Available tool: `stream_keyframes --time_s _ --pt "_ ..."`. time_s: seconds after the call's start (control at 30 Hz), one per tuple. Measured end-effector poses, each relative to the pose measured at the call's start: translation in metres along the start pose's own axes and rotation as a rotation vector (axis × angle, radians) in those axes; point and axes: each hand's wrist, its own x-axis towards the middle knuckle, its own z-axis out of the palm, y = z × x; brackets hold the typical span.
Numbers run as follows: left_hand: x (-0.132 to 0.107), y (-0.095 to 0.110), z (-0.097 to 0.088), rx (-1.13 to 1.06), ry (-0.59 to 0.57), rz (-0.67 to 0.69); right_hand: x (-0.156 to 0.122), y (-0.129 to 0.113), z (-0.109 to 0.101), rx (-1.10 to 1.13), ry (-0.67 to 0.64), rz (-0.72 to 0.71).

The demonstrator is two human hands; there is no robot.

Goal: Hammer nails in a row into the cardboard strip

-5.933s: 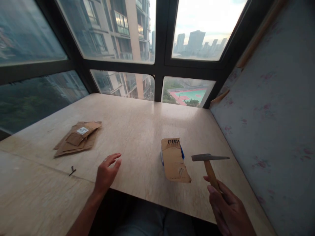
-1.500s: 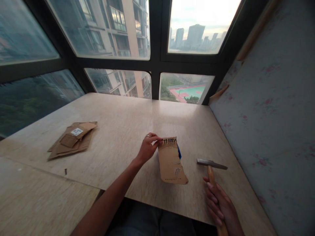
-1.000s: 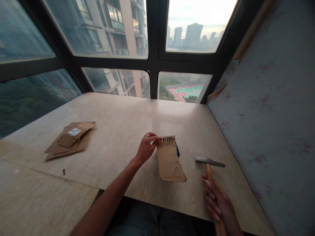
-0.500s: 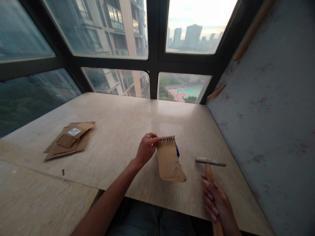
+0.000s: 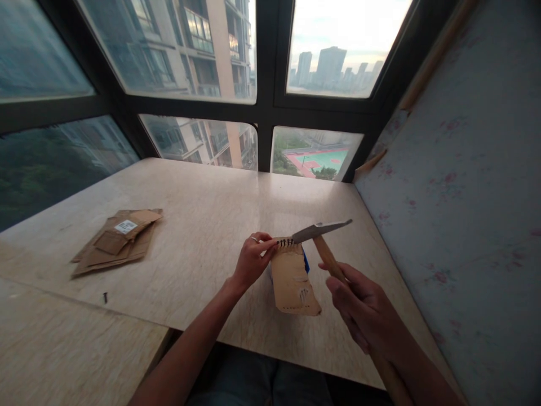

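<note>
My left hand (image 5: 253, 256), fingers closed, grips the top left corner of a torn piece of cardboard (image 5: 291, 282). A row of several small dark nails or screws (image 5: 285, 243) lines the cardboard's upper edge, right beside my fingertips. Behind the cardboard a bit of something blue (image 5: 306, 261) shows; most of it is hidden. My right hand (image 5: 359, 304) is wrapped round the wooden handle of a hammer (image 5: 323, 228). The hammer's metal head is over the right end of the row, at or very near the cardboard's top edge; whether it touches I cannot tell.
Flattened brown cardboard pieces (image 5: 118, 239) with a white label lie on the left of the pale tabletop (image 5: 203, 208). A single dark screw or nail (image 5: 105, 297) lies nearer the front left. Windows (image 5: 319, 151) border the back, and a floral-papered wall (image 5: 465, 197) the right.
My right hand has raised the hammer up and to the left, from beside the cardboard to its top edge. My left hand and the cardboard have hardly moved.
</note>
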Motion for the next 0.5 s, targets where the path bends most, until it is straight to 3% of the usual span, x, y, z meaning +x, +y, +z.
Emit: stream_keyframes --time_s 0.2,0.5 --pt "-0.003 0.0 0.005 -0.077 0.051 -0.031 0.025 -0.014 0.001 -0.181 -0.143 -0.011" --pt "-0.004 -0.004 0.014 -0.189 0.106 -0.085 0.038 -0.012 -0.003 -0.284 -0.181 -0.003"
